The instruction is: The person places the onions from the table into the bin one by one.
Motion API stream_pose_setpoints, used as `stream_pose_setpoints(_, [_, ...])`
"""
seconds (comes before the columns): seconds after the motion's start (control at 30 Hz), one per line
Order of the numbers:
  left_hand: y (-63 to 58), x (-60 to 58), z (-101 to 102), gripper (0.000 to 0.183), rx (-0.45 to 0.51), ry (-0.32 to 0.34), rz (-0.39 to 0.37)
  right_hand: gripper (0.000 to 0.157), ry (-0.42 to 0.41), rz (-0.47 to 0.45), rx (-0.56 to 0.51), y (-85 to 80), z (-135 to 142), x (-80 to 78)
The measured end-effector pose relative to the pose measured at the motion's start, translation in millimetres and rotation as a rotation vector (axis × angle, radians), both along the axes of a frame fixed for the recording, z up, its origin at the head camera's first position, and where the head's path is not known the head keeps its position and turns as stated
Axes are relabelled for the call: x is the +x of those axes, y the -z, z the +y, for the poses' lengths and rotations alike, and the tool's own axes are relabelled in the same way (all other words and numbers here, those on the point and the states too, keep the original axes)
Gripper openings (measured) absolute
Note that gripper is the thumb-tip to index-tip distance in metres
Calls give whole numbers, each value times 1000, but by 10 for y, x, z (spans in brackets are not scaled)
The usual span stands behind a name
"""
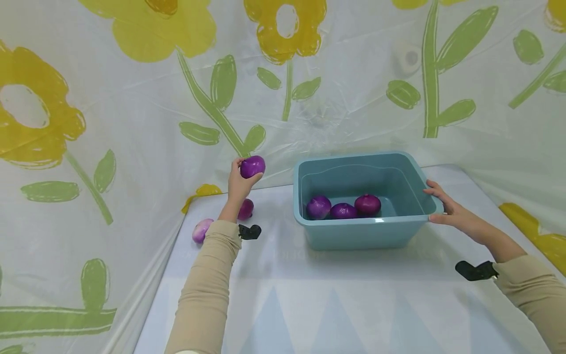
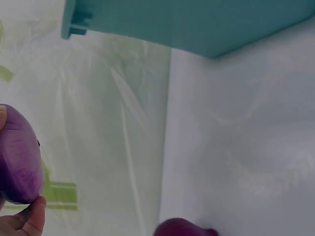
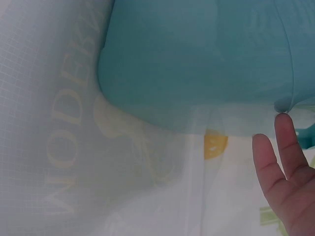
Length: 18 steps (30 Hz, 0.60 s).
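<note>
My left hand (image 1: pixel 239 184) holds a purple onion (image 1: pixel 253 166) up above the far left part of the table, thumb and fingers around its sides. In the left wrist view, the same onion (image 2: pixel 18 157) shows at the left edge with fingertips on it. Under the left forearm lie a dark purple onion (image 1: pixel 245 209) and a paler one (image 1: pixel 203 231), both partly hidden. At the right end of a blue-green plastic basin (image 1: pixel 353 233), my right hand (image 1: pixel 455 214) touches the rim with spread fingers. Two straight fingers (image 3: pixel 288 140) show beside the basin wall in the right wrist view.
Inside the basin sit three onions: one at the left (image 1: pixel 318 207), one in the middle (image 1: pixel 343 211) and a redder one (image 1: pixel 367 205). A white table (image 1: pixel 283 270) with pale blue triangles lies beneath. Behind it hangs a flowered curtain (image 1: pixel 345 98).
</note>
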<state>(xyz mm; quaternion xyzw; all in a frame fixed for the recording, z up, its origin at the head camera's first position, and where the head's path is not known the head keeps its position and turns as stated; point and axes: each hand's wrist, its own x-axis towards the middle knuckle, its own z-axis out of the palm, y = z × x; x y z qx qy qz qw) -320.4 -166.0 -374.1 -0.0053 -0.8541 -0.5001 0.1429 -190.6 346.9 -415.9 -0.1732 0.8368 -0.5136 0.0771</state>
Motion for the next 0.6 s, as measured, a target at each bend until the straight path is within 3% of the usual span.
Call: stream_pose_setpoints(0.6, [-504, -37, 484, 71, 28, 159, -18, 68, -6, 3, 23, 0, -7, -14])
